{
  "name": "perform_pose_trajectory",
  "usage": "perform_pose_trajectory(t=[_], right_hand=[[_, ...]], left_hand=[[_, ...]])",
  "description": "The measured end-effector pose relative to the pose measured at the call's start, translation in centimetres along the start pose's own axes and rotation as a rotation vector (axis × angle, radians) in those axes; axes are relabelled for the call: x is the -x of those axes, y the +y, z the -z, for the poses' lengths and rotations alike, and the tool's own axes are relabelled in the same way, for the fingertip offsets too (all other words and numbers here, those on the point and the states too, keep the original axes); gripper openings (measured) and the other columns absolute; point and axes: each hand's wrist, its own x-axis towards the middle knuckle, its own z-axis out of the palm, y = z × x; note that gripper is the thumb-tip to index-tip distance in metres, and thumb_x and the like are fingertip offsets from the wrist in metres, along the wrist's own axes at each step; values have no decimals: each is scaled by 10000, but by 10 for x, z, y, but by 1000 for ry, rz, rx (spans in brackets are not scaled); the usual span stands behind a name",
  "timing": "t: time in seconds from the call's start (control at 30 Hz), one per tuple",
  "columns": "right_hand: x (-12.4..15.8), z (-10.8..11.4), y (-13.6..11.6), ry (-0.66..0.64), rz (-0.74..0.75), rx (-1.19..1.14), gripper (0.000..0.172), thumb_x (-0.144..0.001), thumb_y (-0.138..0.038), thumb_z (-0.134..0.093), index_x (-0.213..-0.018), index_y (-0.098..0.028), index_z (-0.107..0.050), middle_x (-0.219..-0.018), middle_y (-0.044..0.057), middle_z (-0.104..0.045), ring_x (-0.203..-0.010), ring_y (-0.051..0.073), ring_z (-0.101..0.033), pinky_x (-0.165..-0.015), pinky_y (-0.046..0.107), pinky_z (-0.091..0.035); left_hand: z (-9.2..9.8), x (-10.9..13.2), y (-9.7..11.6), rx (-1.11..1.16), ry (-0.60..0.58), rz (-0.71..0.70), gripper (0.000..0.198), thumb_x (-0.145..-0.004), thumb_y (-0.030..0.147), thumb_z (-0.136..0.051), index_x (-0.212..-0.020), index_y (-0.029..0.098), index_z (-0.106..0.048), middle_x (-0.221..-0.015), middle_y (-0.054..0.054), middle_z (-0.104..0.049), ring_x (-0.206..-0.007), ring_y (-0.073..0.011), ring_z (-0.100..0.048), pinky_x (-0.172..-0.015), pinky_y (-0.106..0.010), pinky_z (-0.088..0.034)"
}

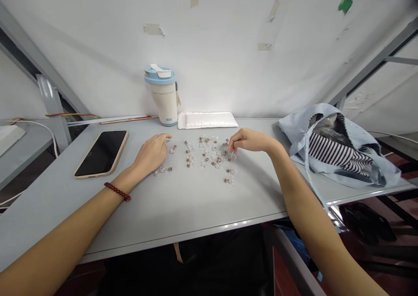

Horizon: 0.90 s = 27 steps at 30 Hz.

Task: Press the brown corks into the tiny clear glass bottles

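Observation:
Several tiny clear glass bottles with cork stoppers lie scattered on the grey table. My right hand reaches down at the right edge of the cluster, thumb and fingertips pinched together among the bottles; a small corked bottle seems to be at the fingertips, partly hidden. My left hand rests on the table left of the cluster, with one finger stretched out and the others loosely bent. Close by it are a single bottle and another bottle near its wrist side. A red beaded bracelet circles the left wrist.
A phone lies at left. Against the wall stand a cream cup with blue lid and a white flat packet. Thin sticks lie along the back. At right sits a light blue cloth bag with striped contents.

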Motion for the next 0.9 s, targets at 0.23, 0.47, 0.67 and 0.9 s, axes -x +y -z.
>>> perform_pose_trajectory(t=[0.23, 0.47, 0.67, 0.9], right_hand=[[0, 2, 0, -86, -101, 73, 262, -698, -152, -466, -738, -196, -721, -815, 24, -712, -824, 182, -641, -787, 288, -455], [6, 7, -1, -21, -112, 77, 210, -704, -169, -475, -688, -186, -684, -774, 31, -685, -796, 183, -623, -752, 291, -442], [8, 9, 0, 16, -137, 82, 190, -709, -163, -470, -655, -178, -651, -739, 31, -655, -753, 168, -599, -715, 281, -429], [8, 9, -3, -68, -191, 110, 253, -734, -166, -481, -871, -198, -692, -763, 21, -656, -743, 166, -591, -657, 270, -399]], left_hand=[[0, 0, 1, 7, 9, 10, 458, -905, 184, -290, -1209, 133, -628, -1053, -124, -714, -1037, -269, -658, -884, -373, -496], [2, 0, 3, -7, -6, 24, 459, -903, 183, -291, -1214, 130, -624, -1035, -119, -711, -1014, -261, -661, -876, -360, -488], [2, 1, 3, -7, 1, 24, 458, -902, 191, -289, -1203, 139, -630, -1033, -116, -713, -1012, -264, -661, -883, -365, -492], [4, 1, 5, -17, -17, 37, 467, -898, 193, -282, -1210, 136, -624, -1043, -121, -711, -1046, -268, -653, -895, -366, -490]])
